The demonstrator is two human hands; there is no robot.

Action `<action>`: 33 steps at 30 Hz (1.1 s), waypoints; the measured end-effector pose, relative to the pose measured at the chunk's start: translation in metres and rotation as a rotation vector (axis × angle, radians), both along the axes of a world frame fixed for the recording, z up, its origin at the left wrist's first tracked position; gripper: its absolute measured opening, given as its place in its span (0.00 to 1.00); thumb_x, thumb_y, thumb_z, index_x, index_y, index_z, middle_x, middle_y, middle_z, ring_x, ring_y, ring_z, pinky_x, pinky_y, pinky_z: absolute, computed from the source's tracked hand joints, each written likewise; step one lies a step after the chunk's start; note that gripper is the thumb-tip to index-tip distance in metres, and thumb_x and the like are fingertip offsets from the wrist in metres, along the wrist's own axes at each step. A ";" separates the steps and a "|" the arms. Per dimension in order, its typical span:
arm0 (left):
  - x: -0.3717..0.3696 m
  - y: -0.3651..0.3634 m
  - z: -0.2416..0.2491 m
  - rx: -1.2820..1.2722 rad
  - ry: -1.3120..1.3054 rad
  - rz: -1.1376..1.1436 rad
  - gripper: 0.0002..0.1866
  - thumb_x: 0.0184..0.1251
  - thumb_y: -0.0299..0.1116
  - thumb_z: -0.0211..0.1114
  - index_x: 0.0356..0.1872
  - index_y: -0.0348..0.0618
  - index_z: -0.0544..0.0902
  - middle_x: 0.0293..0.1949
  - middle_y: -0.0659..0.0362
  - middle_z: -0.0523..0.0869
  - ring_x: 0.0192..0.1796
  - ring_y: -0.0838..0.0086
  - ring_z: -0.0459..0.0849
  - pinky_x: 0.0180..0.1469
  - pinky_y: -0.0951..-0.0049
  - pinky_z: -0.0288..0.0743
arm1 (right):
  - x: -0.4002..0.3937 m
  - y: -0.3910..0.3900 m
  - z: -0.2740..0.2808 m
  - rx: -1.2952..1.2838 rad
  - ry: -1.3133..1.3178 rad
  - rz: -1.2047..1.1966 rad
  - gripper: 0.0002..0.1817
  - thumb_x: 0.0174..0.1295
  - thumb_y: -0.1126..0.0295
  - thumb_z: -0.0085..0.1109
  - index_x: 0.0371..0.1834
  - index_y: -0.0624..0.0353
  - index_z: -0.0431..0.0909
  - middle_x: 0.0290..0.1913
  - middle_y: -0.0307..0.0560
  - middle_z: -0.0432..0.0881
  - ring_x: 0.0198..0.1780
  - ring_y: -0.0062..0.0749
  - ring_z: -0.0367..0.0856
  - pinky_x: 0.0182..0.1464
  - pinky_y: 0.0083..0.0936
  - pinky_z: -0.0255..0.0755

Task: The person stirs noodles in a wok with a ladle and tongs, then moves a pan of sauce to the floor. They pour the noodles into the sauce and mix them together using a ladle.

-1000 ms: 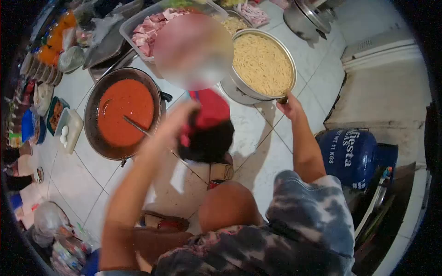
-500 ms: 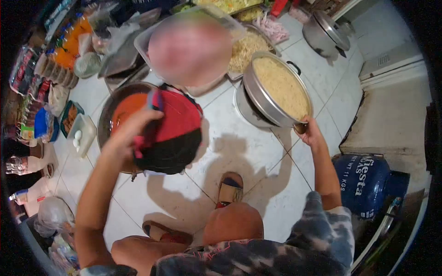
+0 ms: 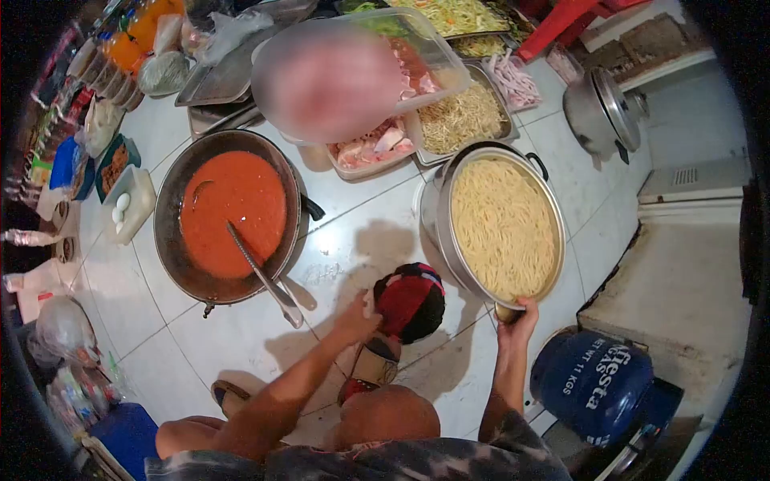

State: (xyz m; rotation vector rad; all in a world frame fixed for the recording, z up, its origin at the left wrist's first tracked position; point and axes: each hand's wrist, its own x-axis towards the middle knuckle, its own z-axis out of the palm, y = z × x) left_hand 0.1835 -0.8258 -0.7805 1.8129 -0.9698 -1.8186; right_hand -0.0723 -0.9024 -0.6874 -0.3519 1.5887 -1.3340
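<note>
My left hand (image 3: pixel 358 321) is closed on the edge of a round red-and-black cloth (image 3: pixel 411 303), low over the floor by my foot. My right hand (image 3: pixel 518 322) grips the near handle of a silver pot (image 3: pixel 459 255) full of pale noodles (image 3: pixel 505 228). The pot leans toward the right, its base partly hidden. To the left, a dark wok (image 3: pixel 170 240) holds orange-red sauce (image 3: pixel 233 200). A metal ladle (image 3: pixel 269 280) rests in it, its handle over the rim.
Behind are a tray of bean sprouts (image 3: pixel 461 120), a plastic tub of meat (image 3: pixel 373 152) and trays of shredded vegetables (image 3: pixel 449 16). A lidded pot (image 3: pixel 597 112) stands back right, a blue gas cylinder (image 3: pixel 593 385) near right. A container with eggs (image 3: pixel 132 204) sits left.
My left hand has carried the cloth from over the wok rightward and down toward my foot, uncovering the sauce and ladle. My right hand still holds the pot handle.
</note>
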 end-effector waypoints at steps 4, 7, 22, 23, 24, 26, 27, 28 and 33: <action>0.049 -0.010 0.034 -0.193 0.110 -0.079 0.23 0.56 0.34 0.55 0.52 0.38 0.63 0.46 0.51 0.73 0.43 0.69 0.75 0.43 0.73 0.70 | 0.000 0.018 0.015 -0.022 0.014 0.000 0.23 0.36 0.66 0.51 0.41 0.55 0.66 0.37 0.42 0.73 0.33 0.34 0.75 0.22 0.27 0.70; 0.076 -0.017 0.083 -0.367 0.105 -0.197 0.18 0.57 0.31 0.54 0.49 0.39 0.65 0.43 0.54 0.74 0.44 0.70 0.74 0.45 0.71 0.69 | 0.002 0.035 0.032 0.020 0.037 0.032 0.26 0.37 0.67 0.51 0.46 0.57 0.64 0.40 0.45 0.71 0.36 0.37 0.75 0.25 0.31 0.73; 0.204 0.076 0.095 -0.611 -0.494 -0.281 0.15 0.49 0.31 0.55 0.42 0.43 0.73 0.35 0.56 0.76 0.32 0.68 0.78 0.36 0.70 0.70 | 0.111 0.044 0.113 0.006 0.096 0.534 0.30 0.38 0.70 0.47 0.50 0.69 0.61 0.45 0.52 0.71 0.48 0.40 0.70 0.51 0.32 0.66; 0.193 0.079 0.081 -0.741 -0.611 -0.352 0.17 0.48 0.30 0.55 0.43 0.43 0.73 0.36 0.56 0.76 0.33 0.67 0.78 0.36 0.69 0.71 | 0.114 0.037 0.106 0.019 0.115 0.586 0.29 0.38 0.70 0.48 0.49 0.70 0.62 0.45 0.52 0.71 0.48 0.40 0.70 0.51 0.31 0.65; 0.177 0.073 0.073 -0.742 -0.659 -0.489 0.18 0.47 0.32 0.58 0.42 0.41 0.73 0.35 0.53 0.76 0.35 0.66 0.77 0.38 0.69 0.71 | 0.123 0.033 0.101 -0.012 0.136 0.628 0.28 0.38 0.70 0.48 0.48 0.71 0.62 0.45 0.52 0.71 0.47 0.40 0.70 0.51 0.30 0.65; 0.140 0.054 0.036 -1.033 -0.640 -0.394 0.19 0.45 0.34 0.61 0.40 0.39 0.73 0.34 0.48 0.76 0.39 0.64 0.76 0.39 0.66 0.71 | 0.127 0.025 0.095 -0.070 0.145 0.678 0.27 0.38 0.72 0.47 0.48 0.68 0.63 0.46 0.50 0.71 0.47 0.38 0.70 0.50 0.29 0.66; 0.133 0.050 0.026 -1.085 -0.508 -0.193 0.19 0.46 0.34 0.60 0.41 0.39 0.73 0.36 0.48 0.76 0.40 0.63 0.76 0.39 0.66 0.71 | 0.141 0.027 0.102 -0.068 0.170 0.682 0.28 0.38 0.72 0.47 0.48 0.66 0.62 0.46 0.50 0.70 0.47 0.38 0.70 0.50 0.29 0.65; 0.126 0.046 0.017 -1.151 -0.367 -0.001 0.19 0.46 0.33 0.59 0.42 0.39 0.73 0.37 0.48 0.76 0.40 0.61 0.76 0.39 0.66 0.71 | 0.159 0.034 0.112 -0.059 0.195 0.688 0.28 0.37 0.72 0.47 0.49 0.64 0.62 0.47 0.49 0.70 0.47 0.38 0.69 0.50 0.29 0.65; 0.107 0.057 0.012 -0.199 -0.440 -0.340 0.19 0.52 0.29 0.51 0.47 0.42 0.70 0.36 0.53 0.78 0.38 0.58 0.78 0.39 0.68 0.72 | 0.173 0.040 0.139 0.019 0.244 0.724 0.28 0.38 0.72 0.45 0.50 0.61 0.61 0.48 0.49 0.69 0.47 0.37 0.69 0.49 0.28 0.66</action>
